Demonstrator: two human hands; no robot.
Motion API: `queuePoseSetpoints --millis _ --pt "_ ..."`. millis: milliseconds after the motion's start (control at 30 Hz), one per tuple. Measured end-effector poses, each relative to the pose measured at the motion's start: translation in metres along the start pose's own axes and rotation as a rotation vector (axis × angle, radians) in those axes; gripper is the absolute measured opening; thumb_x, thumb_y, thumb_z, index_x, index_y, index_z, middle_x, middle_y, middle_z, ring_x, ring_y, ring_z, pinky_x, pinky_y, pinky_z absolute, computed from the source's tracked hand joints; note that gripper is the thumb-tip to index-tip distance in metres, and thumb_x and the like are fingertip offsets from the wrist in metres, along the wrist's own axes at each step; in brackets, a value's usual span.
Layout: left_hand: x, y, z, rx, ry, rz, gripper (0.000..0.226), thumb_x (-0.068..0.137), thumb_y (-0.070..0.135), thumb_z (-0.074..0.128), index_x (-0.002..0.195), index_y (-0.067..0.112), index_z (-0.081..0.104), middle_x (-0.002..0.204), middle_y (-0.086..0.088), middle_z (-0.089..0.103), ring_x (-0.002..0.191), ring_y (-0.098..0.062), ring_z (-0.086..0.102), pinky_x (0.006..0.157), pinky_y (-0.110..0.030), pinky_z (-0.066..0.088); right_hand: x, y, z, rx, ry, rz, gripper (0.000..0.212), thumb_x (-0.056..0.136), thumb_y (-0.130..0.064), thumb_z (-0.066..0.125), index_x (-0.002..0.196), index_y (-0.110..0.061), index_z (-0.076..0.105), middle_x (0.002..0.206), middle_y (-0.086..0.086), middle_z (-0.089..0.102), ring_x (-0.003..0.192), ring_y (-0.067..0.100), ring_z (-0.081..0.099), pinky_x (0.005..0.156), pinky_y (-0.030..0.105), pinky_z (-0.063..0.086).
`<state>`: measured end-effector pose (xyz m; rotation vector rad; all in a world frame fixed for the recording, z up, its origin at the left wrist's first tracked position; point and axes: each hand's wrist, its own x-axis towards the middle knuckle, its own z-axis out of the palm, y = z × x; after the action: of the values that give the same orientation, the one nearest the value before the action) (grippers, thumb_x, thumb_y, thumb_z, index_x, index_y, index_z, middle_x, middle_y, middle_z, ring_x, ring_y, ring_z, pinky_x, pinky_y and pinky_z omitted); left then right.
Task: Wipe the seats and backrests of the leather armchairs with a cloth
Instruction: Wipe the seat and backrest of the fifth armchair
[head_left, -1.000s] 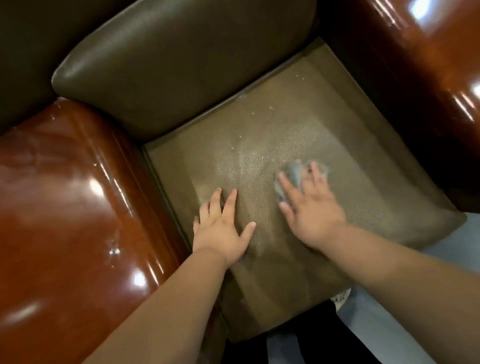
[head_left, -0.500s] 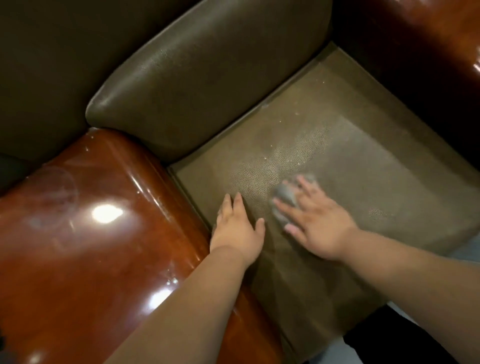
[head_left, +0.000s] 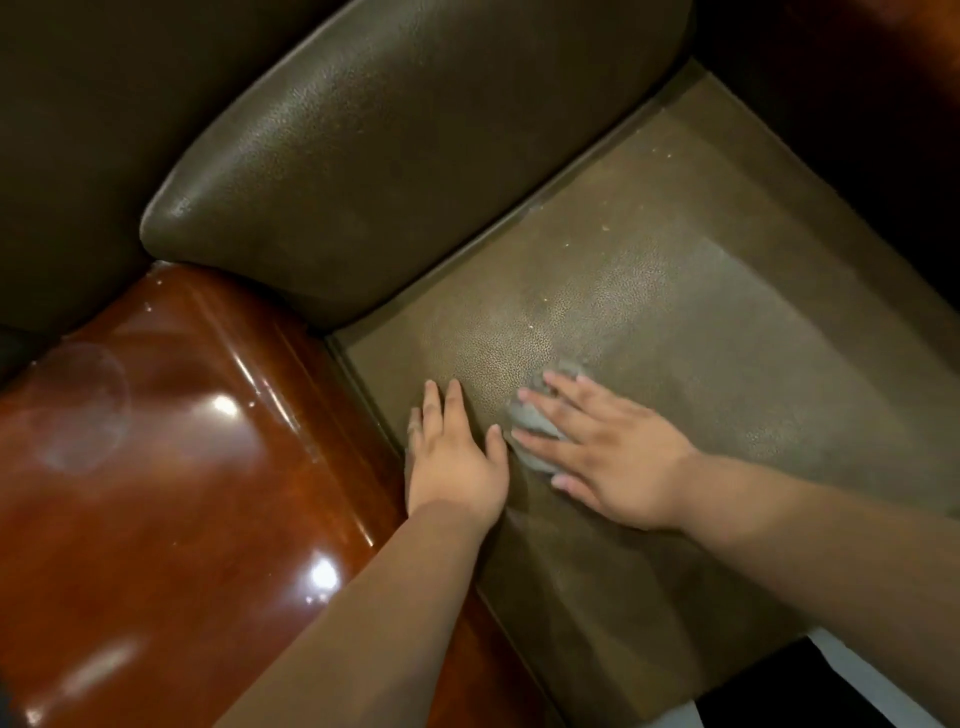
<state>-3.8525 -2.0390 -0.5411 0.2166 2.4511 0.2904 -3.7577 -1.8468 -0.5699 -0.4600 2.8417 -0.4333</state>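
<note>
- We see the cloth (head_left: 535, 423), a small grey wad, lying on the seat (head_left: 675, 312) of the armchair, toward its left front part, mostly covered by the right hand (head_left: 608, 452).
- Our right hand presses the cloth flat against the seat with fingers straight and spread; grey fabric shows between the fingers and past the fingertips, and nothing is curled round it.
- Our left hand (head_left: 454, 457) lies flat on the seat just beside the cloth, fingers straight and close together, its thumb tip nearly touching the cloth's edge. It holds nothing.
- The left hand's outer edge sits against the seam where the seat meets the left armrest (head_left: 171, 467).
- The seat is olive-brown grained leather, with pale specks scattered toward its back edge (head_left: 605, 226).
- The backrest cushion (head_left: 395, 150), darker and rounded, stands behind the seat, well apart from both hands.
- The left armrest is glossy reddish-brown wood, with bright reflections on it.
- A strip of pale floor (head_left: 862, 675) shows at the lower right, beyond the seat's front edge.
</note>
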Motion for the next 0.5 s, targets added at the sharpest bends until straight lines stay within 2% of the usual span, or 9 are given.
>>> queuePoseSetpoints --millis 67,100,167,233,267,300,367,400,500 --pt "0.001 -0.001 0.002 0.017 0.029 -0.021 0.072 0.107 0.046 0.043 0.168 0.032 0.008 0.176 0.009 -0.005 0.160 -0.027 0.006 0.129 -0.047 0.018 0.005 0.030 -0.007 -0.081 -0.073 -0.151 0.059 0.103 -0.055 0.037 0.158 -0.032 0.040 0.169 0.010 0.027 0.158 0.036 0.017 0.126 0.053 0.023" --pt "0.001 -0.001 0.003 0.037 0.044 -0.030 0.071 0.107 0.047 0.042 0.168 0.033 0.007 0.176 0.011 -0.005 0.159 -0.026 0.007 0.128 -0.047 0.022 0.013 0.047 -0.013 -0.107 -0.053 -0.057 0.061 0.103 -0.055 0.033 0.158 -0.031 0.039 0.168 0.013 0.029 0.156 0.037 0.020 0.126 0.053 0.023" --pt "0.002 0.001 0.005 0.060 0.068 -0.041 0.070 0.107 0.049 0.039 0.167 0.035 0.007 0.176 0.012 -0.005 0.158 -0.024 0.008 0.128 -0.047 0.023 0.035 0.083 -0.032 -0.067 0.024 0.398 0.066 0.102 -0.055 0.025 0.161 -0.027 0.031 0.165 0.023 0.028 0.155 0.044 0.017 0.126 0.054 0.015" --pt "0.006 0.004 0.005 0.057 0.082 -0.055 0.069 0.108 0.049 0.038 0.167 0.035 0.008 0.176 0.011 -0.002 0.159 -0.025 0.008 0.129 -0.047 0.021 0.061 0.086 -0.053 0.054 -0.056 0.767 0.068 0.104 -0.051 0.016 0.166 -0.023 0.013 0.167 0.028 0.015 0.157 0.047 0.001 0.128 0.056 0.004" --pt "0.009 0.005 0.004 0.052 0.087 -0.067 0.067 0.108 0.047 0.039 0.167 0.034 0.010 0.176 0.010 0.000 0.159 -0.025 0.008 0.130 -0.046 0.019 0.070 0.071 -0.054 0.036 -0.110 0.750 0.067 0.105 -0.049 0.014 0.166 -0.021 0.007 0.168 0.028 0.010 0.156 0.048 -0.004 0.127 0.058 0.003" --pt "0.011 0.007 0.003 0.044 0.090 -0.083 0.066 0.108 0.044 0.040 0.167 0.033 0.012 0.176 0.008 0.002 0.160 -0.026 0.009 0.130 -0.045 0.018 0.074 0.050 -0.045 0.009 -0.138 0.575 0.067 0.106 -0.046 0.016 0.166 -0.019 0.006 0.169 0.027 0.009 0.156 0.049 -0.003 0.126 0.059 0.005" --pt "0.018 0.007 0.001 0.011 0.106 -0.100 0.066 0.107 0.031 0.044 0.167 0.028 0.018 0.176 0.002 0.008 0.160 -0.026 0.011 0.131 -0.042 0.014 0.070 -0.002 -0.021 0.029 -0.153 0.096 0.065 0.105 -0.042 0.035 0.164 -0.017 0.026 0.169 0.022 0.019 0.156 0.047 0.010 0.125 0.060 0.015" --pt "0.021 0.007 0.000 -0.010 0.119 -0.109 0.066 0.105 0.025 0.046 0.167 0.025 0.021 0.176 0.000 0.011 0.160 -0.025 0.012 0.131 -0.041 0.013 0.068 -0.011 -0.013 0.048 -0.138 -0.025 0.062 0.102 -0.043 0.045 0.159 -0.019 0.040 0.168 0.016 0.026 0.156 0.042 0.017 0.126 0.057 0.020" --pt "0.028 0.008 0.001 -0.036 0.158 -0.115 0.062 0.107 0.024 0.044 0.166 0.024 0.024 0.175 0.002 0.015 0.160 -0.025 0.014 0.131 -0.042 0.016 0.081 0.037 -0.018 0.010 -0.060 0.077 0.066 0.098 -0.050 0.036 0.157 -0.020 0.039 0.168 0.015 0.028 0.156 0.039 0.021 0.127 0.053 0.021"
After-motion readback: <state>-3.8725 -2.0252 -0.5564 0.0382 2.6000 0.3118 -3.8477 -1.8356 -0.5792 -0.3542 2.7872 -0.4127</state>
